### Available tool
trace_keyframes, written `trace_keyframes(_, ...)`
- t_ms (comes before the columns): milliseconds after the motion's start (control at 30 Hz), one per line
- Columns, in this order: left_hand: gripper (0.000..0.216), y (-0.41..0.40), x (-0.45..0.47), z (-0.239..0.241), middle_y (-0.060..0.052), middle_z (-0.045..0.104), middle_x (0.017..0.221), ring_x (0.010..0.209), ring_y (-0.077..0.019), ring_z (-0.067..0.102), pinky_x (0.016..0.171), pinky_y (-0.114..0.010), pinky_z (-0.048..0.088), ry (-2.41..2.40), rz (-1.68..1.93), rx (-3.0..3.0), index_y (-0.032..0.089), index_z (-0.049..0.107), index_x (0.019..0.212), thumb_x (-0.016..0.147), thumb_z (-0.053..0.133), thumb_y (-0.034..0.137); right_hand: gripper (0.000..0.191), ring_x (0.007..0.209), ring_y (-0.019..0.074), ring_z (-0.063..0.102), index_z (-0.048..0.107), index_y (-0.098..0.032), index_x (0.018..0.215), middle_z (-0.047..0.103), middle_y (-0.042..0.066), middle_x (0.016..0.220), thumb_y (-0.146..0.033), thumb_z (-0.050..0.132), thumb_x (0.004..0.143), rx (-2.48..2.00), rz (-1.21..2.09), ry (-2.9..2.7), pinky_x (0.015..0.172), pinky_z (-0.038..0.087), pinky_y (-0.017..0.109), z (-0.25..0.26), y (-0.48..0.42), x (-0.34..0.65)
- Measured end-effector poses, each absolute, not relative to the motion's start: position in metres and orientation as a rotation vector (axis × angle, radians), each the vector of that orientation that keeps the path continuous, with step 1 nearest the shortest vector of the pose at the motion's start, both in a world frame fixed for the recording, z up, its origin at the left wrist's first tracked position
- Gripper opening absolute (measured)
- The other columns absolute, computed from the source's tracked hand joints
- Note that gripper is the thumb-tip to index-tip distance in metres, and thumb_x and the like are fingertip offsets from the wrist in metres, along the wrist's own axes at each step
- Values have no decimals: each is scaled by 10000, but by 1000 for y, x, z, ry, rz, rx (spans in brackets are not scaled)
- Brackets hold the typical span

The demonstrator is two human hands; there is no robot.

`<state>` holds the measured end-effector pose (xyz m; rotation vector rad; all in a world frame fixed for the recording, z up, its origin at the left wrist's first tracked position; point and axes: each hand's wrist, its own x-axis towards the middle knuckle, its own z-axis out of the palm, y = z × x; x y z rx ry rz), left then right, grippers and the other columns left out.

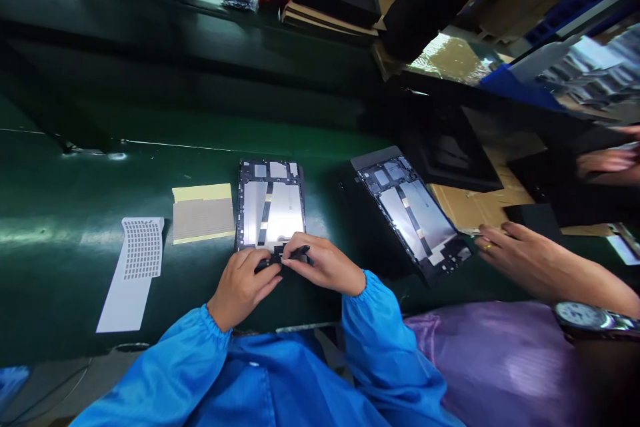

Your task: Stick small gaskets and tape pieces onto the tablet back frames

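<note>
In front of me lies an opened tablet housing [275,207], its silvery inside facing up with a dark ribbon cable across it. My left hand [246,283] is closed at its near edge, thumb and fingers gripping the black rim. My right hand [325,263] pinches a thin black tool [301,250] over the same edge; its tip is hidden by the fingers. Left of the housing lie a sheet of narrow grey strips on yellow backing [203,217] and a white sheet of small grey stickers [143,250].
A second opened tablet housing [410,207] lies at an angle to the right, near a co-worker's hand [525,253]. Behind it are a black tray [455,147] and cardboard [465,203]. A raised dark shelf [200,40] runs along the back of the green table [65,193].
</note>
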<state>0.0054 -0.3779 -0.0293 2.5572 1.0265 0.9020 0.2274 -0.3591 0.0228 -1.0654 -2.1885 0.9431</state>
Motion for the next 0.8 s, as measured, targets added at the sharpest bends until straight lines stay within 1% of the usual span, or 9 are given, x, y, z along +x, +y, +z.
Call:
trace_keyframes(100,101,-378,6,-28,-72,673,1028,933,-217,623,778,-346,527,998,918,2561,208,687,1015,935,628,229,78,826,188,662,644,-215,989,697,70,906,-283,609,973,-1091,992,-2040,738,544,310,16,-363,232)
trace_keyframes(233,79,-378,5,-27,-70,680,997,921,-210,632,772,-343,536,1005,955,2515,202,692,960,938,629,243,104,846,205,700,659,-219,914,712,63,868,-319,670,936,-1126,1041,-1740,787,580,360,2,-372,238)
trace_keyframes(333,73,-378,5,-28,-71,686,1002,921,-208,634,767,-342,534,1003,947,2503,194,689,941,935,636,244,131,843,226,718,671,-225,879,726,71,855,-348,686,921,-1137,1097,-1667,791,599,401,-4,-378,238)
trace_keyframes(433,69,-378,5,-29,-70,691,991,919,-205,637,771,-344,535,994,978,2483,191,690,948,931,639,234,92,855,252,727,696,-268,876,740,102,862,-349,687,920,-1154,1139,-1649,793,598,426,-4,-380,236)
trace_keyframes(533,47,-378,4,-28,-70,689,962,903,-201,640,780,-343,537,1001,1067,2437,178,688,937,914,655,203,72,852,253,729,709,-283,880,748,112,864,-327,677,928,-1149,1143,-1664,787,592,422,-3,-379,235)
trace_keyframes(633,41,-379,-1,-24,-73,686,964,919,-206,648,808,-355,536,1101,1135,2379,175,687,933,903,661,170,88,821,226,720,702,-242,884,745,76,854,-318,681,924,-1132,1072,-1698,762,593,390,-4,-378,234)
trace_keyframes(733,75,-384,-10,-19,-70,682,991,946,-208,648,848,-367,531,1200,1194,2323,186,690,945,885,680,143,70,824,210,719,700,-227,885,739,59,855,-286,686,920,-1118,1055,-1716,754,591,360,-6,-379,234)
trace_keyframes(800,106,-390,-18,-15,-66,678,1003,948,-203,640,854,-364,526,1229,1228,2300,190,689,954,873,695,124,53,833,212,726,699,-230,879,738,55,850,-273,698,910,-1108,1078,-1674,761,596,363,-9,-380,235)
